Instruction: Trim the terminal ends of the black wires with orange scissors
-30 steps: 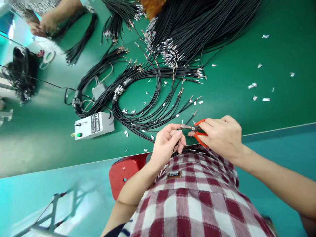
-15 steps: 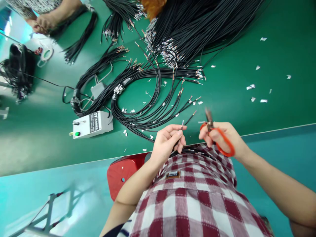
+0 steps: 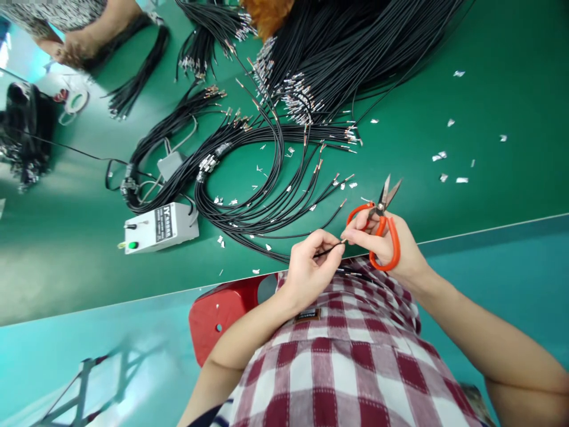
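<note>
Near the table's front edge, my left hand (image 3: 315, 264) pinches a black cable (image 3: 323, 252) close to its end. The fingertips of my right hand (image 3: 391, 240) meet that cable's tip, just right of my left thumb. Scissors with orange handles (image 3: 391, 249) hang in my right hand, their blades apart and pointing away from me. Beyond my left hand, a looped bundle of black cables (image 3: 222, 216) lies on the table, with several stripped copper ends fanned to the right. More cable ends (image 3: 353, 271) rest on my checked apron (image 3: 338, 356).
A white control box (image 3: 162, 228) with a green button stands left of the loop. Large cable piles (image 3: 355, 53) lie at the back. Foil scraps (image 3: 439, 156) dot the green table (image 3: 502, 190). Another person's hands (image 3: 73, 50) are at the far left. A red stool (image 3: 213, 323) sits below.
My right hand has moved left to meet the cable end at my left fingertips. The scissors have turned within it, and their blades now show apart. The view has shifted slightly.
</note>
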The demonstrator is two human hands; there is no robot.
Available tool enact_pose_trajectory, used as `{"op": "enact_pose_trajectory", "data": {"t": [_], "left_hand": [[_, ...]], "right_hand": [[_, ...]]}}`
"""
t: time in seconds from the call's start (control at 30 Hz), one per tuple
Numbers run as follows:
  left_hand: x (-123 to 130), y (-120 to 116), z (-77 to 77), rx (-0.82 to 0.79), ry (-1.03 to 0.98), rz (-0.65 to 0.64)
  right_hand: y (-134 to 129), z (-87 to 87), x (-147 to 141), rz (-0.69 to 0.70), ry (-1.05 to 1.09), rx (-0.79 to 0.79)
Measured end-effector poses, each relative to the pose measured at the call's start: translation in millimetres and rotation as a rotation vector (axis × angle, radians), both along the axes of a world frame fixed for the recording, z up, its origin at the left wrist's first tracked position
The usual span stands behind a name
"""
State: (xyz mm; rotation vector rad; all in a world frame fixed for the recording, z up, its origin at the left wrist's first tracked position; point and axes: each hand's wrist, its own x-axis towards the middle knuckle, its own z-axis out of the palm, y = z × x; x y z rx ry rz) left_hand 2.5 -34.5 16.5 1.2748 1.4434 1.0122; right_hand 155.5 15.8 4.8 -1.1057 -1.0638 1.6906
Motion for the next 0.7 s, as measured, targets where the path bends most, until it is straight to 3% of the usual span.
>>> {"op": "enact_pose_trajectory", "data": {"t": [0.13,0.3,0.4,0.5,0.53,0.63,0.7], "left_hand": [[1.3,0.2,0.3,-0.135,-0.137,-0.050],[-6.1,12.3,-5.0,-0.099,-0.188,-0.099],[-20.4,32.1,-11.8,0.127,-0.074,0.008],[-33.2,38.2,-18.4,0.478,0.376,0.184],[-35.2,33.6,-20.2,0.511,0.496,0.122],[-33.9,5.8,-25.0,0.399,0.630,-0.552],[-31.0,-13.0,-27.8,0.268,0.802,-0.717]], "right_hand": [[-4.9,-0.5,-2.7,-0.002,0.013,0.021],[-5.4,1.4,-1.0,-0.067,-0.062,0.110],[1.9,0.4,8.0,-0.229,-0.122,0.177],[6.9,-0.9,22.2,-0.344,-0.151,0.217],[7.1,-1.0,27.0,-0.367,-0.159,0.217],[3.8,-1.0,38.0,-0.399,-0.207,0.202],[0.2,-1.7,40.6,-0.388,-0.246,0.180]]}}
